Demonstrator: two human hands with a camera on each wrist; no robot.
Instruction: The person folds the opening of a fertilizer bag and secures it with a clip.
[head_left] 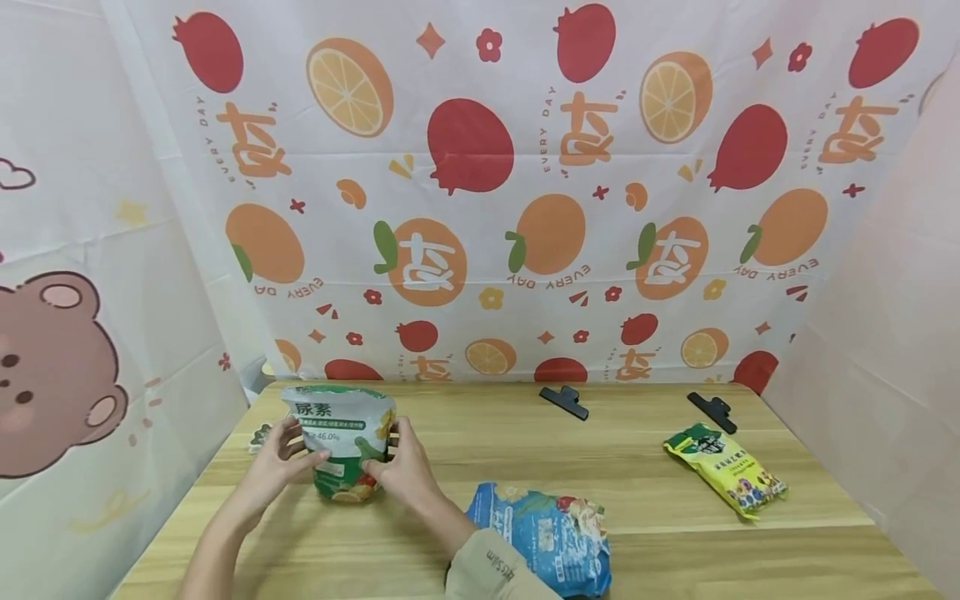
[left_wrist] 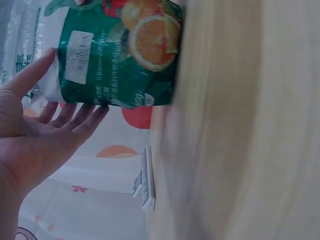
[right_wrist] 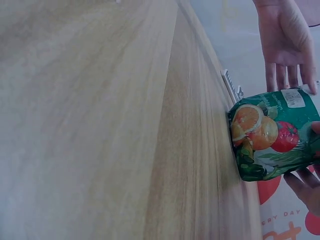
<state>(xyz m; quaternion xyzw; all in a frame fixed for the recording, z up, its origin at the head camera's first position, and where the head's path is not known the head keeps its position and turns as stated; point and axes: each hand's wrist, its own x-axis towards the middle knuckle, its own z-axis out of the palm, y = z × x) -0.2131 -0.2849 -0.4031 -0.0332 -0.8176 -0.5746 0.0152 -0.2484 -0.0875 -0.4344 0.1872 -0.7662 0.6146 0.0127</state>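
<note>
Both hands hold a green-and-white fertilizer bag (head_left: 341, 442) upright at the left of the table, its bottom right at the wood. My left hand (head_left: 277, 471) grips its left side, thumb in front and fingers going behind. On the other side my right hand (head_left: 407, 467) holds it in the same way, thumb across the printed front. The left wrist view shows the bag's green lower part (left_wrist: 120, 60) with orange slices and a white label, beside the left hand (left_wrist: 45, 125). In the right wrist view the bag (right_wrist: 275, 132) stands between both hands.
A blue printed bag (head_left: 551, 542) lies by the right forearm. Farther right is a yellow-green packet (head_left: 726, 471). Two black clips (head_left: 564, 402) (head_left: 712, 412) lie near the back edge. A fruit-printed curtain (head_left: 480, 333) hangs behind the wooden table (head_left: 637, 450).
</note>
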